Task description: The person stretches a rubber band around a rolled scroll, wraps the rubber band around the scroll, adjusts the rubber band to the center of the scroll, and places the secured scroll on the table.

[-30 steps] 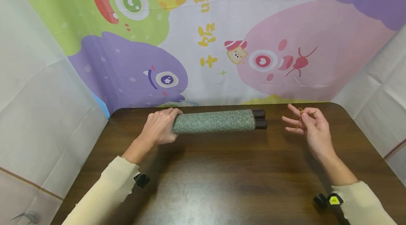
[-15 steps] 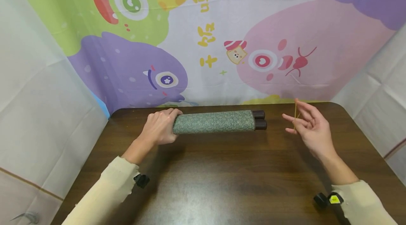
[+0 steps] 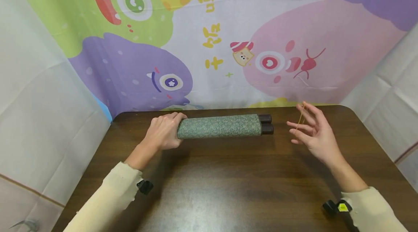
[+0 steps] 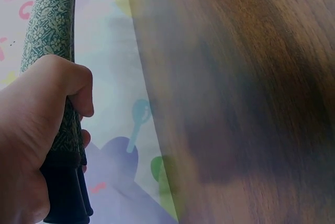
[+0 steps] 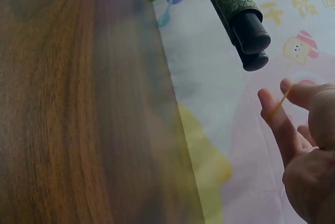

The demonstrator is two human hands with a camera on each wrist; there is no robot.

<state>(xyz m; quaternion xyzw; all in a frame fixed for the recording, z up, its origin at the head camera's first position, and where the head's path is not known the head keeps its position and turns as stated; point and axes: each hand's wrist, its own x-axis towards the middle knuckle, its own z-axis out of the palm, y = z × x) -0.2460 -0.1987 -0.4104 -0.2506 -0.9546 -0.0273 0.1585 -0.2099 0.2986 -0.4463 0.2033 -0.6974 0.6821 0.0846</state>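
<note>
My left hand (image 3: 164,130) grips one end of a rolled scroll (image 3: 220,126) with a green patterned cover. The scroll is held level above the table, and its two dark roller ends (image 3: 267,129) stick out on the right. In the left wrist view my thumb and fingers wrap round the scroll (image 4: 49,20) just above its other roller ends (image 4: 65,192). To the right of the scroll and apart from it, my right hand (image 3: 321,137) has its fingers spread. A thin yellow rubber band (image 3: 299,117) is stretched between the thumb and a fingertip.
The brown wooden table (image 3: 235,188) lies under both hands. A printed cartoon cloth (image 3: 225,90) hangs behind its far edge, and pale cloth walls (image 3: 39,90) stand at the sides.
My right thumb and fingers have spread apart, drawing the rubber band out from a small bunch into a stretched loop. The left hand and the scroll have stayed nearly still.
</note>
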